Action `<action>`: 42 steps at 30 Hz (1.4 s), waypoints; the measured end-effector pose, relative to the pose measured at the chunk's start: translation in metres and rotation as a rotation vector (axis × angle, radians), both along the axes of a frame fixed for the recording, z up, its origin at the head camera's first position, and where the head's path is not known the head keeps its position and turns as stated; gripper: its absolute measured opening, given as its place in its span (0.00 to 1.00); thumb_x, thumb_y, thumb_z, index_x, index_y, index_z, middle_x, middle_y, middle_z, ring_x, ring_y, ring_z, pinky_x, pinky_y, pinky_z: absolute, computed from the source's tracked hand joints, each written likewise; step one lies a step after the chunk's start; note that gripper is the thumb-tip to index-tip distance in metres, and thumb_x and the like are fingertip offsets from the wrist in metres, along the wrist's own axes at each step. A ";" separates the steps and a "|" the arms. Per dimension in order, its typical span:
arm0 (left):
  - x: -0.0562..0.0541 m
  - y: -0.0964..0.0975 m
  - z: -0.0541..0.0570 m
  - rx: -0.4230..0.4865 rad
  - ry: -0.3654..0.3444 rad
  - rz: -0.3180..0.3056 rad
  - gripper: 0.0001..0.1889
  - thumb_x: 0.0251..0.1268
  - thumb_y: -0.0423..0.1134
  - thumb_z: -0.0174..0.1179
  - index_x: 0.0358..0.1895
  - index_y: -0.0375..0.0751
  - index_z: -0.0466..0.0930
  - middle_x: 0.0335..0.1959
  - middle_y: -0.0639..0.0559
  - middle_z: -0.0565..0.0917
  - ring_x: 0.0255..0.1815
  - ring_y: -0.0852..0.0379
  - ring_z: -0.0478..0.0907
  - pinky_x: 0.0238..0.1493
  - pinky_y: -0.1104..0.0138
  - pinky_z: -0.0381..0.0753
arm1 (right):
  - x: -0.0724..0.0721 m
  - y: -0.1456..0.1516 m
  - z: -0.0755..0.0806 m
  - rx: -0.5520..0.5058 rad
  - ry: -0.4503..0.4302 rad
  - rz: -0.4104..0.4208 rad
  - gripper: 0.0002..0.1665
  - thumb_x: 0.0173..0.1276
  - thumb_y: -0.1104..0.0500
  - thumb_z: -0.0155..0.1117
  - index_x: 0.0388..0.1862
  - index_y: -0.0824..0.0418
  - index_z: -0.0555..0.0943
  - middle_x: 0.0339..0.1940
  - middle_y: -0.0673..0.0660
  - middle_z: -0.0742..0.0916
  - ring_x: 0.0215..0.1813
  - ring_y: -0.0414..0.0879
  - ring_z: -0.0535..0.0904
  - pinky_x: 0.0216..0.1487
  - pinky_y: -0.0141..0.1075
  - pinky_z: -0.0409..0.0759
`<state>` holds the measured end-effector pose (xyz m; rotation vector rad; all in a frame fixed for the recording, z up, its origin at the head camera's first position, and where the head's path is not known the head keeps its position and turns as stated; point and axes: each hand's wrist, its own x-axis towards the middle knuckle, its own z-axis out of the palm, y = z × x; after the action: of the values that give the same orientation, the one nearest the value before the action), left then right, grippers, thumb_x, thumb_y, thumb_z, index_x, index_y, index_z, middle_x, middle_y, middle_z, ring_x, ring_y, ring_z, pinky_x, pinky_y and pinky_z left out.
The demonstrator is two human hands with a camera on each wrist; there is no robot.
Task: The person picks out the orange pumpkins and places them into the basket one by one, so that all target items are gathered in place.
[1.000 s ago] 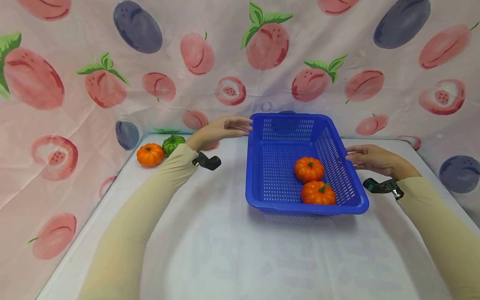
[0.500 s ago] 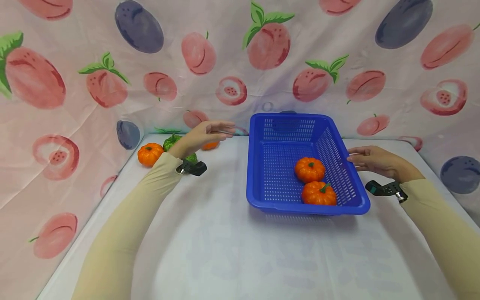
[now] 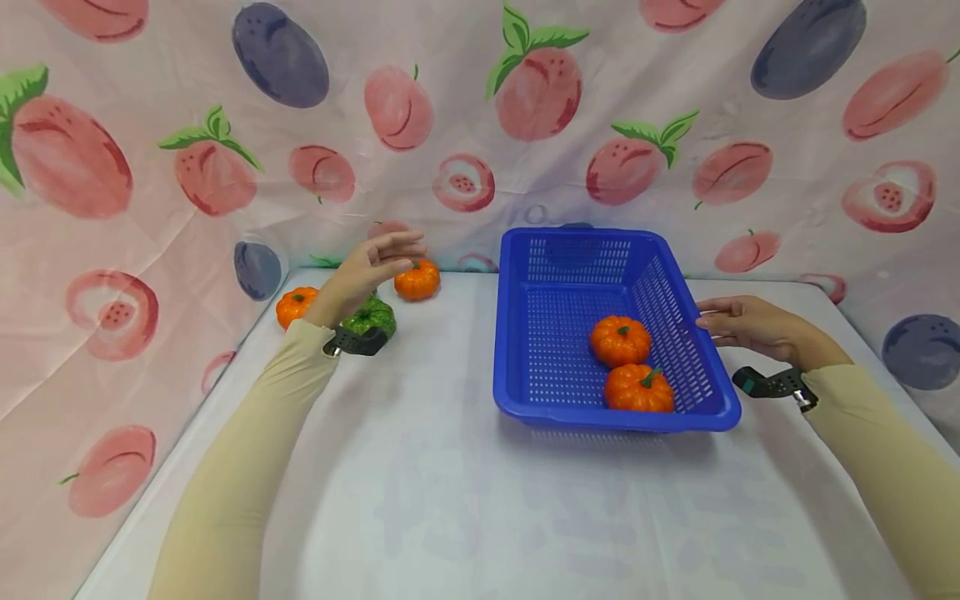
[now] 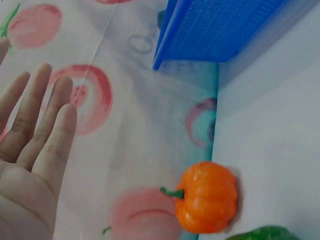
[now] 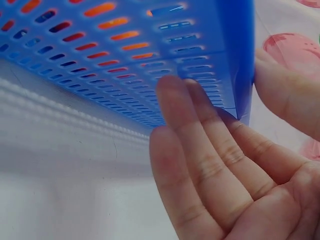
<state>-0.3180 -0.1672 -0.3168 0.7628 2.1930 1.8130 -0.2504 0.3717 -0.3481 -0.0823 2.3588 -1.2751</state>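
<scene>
My left hand (image 3: 367,271), fingers extended and nothing in it, hovers above the small pumpkins at the back left. In the left wrist view its palm faces the camera, apart from an orange pumpkin (image 4: 206,196). Below the hand sits a green pumpkin (image 3: 372,321); another green one is mostly hidden behind it. A second orange pumpkin (image 3: 295,307) is partly covered by the wrist. My right hand (image 3: 768,329) holds the right rim of a blue plastic basket (image 3: 504,333), thumb at the rim and fingers under it. Two orange pumpkins (image 3: 621,341) lie inside the basket.
A white cloth (image 3: 450,500) covers the table. Behind and to the left hangs a pink fruit-print curtain (image 3: 420,183). A black wrist camera (image 3: 360,342) sits on the left wrist, another black camera (image 3: 768,383) on the right.
My left hand has moved left, away from the basket's left rim to over the pumpkins, uncovering the orange one at the back. The right hand and basket have stayed nearly still.
</scene>
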 end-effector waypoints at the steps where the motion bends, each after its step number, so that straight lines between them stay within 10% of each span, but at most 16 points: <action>1: 0.000 -0.003 -0.001 0.017 0.008 0.020 0.23 0.70 0.33 0.50 0.67 0.38 0.64 0.60 0.49 0.76 0.63 0.51 0.71 0.66 0.69 0.69 | 0.000 0.000 0.000 0.001 0.000 0.001 0.40 0.72 0.52 0.53 0.71 0.74 0.53 0.40 0.32 0.83 0.46 0.31 0.81 0.58 0.42 0.79; 14: 0.003 -0.039 -0.019 0.162 0.083 0.308 0.25 0.64 0.30 0.57 0.65 0.36 0.67 0.50 0.61 0.80 0.52 0.67 0.77 0.50 0.78 0.77 | -0.001 0.001 -0.002 0.012 0.017 0.015 0.38 0.73 0.52 0.52 0.71 0.74 0.53 0.41 0.32 0.83 0.45 0.30 0.81 0.58 0.44 0.79; 27: -0.004 -0.077 -0.034 0.204 0.088 0.452 0.26 0.59 0.31 0.62 0.63 0.41 0.71 0.46 0.64 0.81 0.52 0.67 0.76 0.50 0.82 0.75 | -0.002 0.003 -0.004 0.026 0.010 0.015 0.39 0.73 0.51 0.51 0.72 0.73 0.52 0.41 0.31 0.82 0.46 0.29 0.80 0.60 0.47 0.77; 42: -0.001 -0.107 -0.043 -0.017 0.101 0.619 0.29 0.61 0.33 0.61 0.66 0.40 0.67 0.53 0.61 0.77 0.54 0.68 0.73 0.71 0.57 0.64 | -0.003 0.003 -0.001 0.014 0.004 0.026 0.39 0.73 0.52 0.51 0.71 0.74 0.52 0.39 0.31 0.83 0.45 0.29 0.80 0.57 0.43 0.79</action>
<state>-0.3192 -0.2742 -0.3597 0.1681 2.7176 2.0336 -0.2530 0.3751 -0.3493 -0.1116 2.3619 -1.2475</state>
